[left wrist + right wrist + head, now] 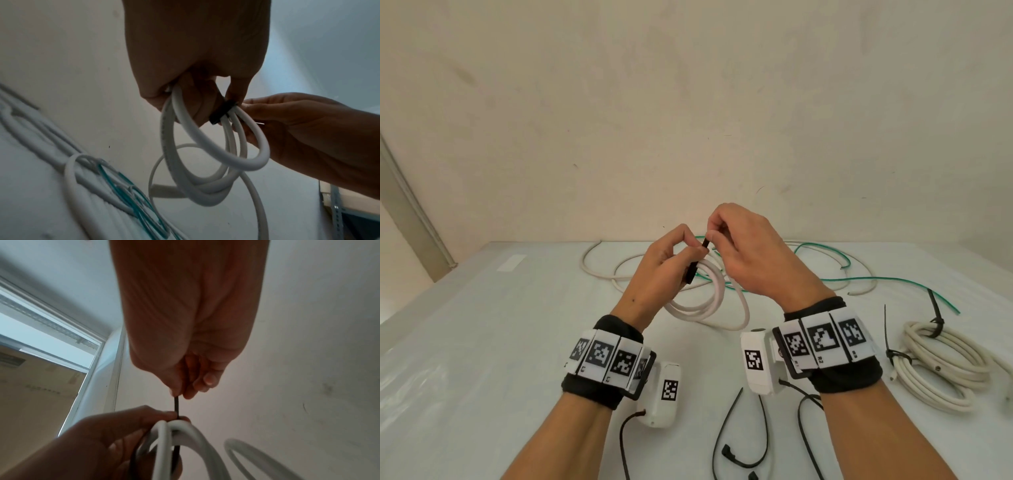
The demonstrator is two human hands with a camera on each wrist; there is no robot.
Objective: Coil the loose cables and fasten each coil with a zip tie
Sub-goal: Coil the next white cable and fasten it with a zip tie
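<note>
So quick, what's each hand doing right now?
Left hand: holding the white cable coil.
Right hand: pinching the black zip tie.

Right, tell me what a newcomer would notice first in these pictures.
First, the two hands raised in the middle above the table: the left hand holds a white cable coil while the right hand pinches the tail of a black zip tie around it. Next, the finished coil on the right, already tied. Then the loose white and green cables at the back and the spare zip ties near the wrists.
</note>
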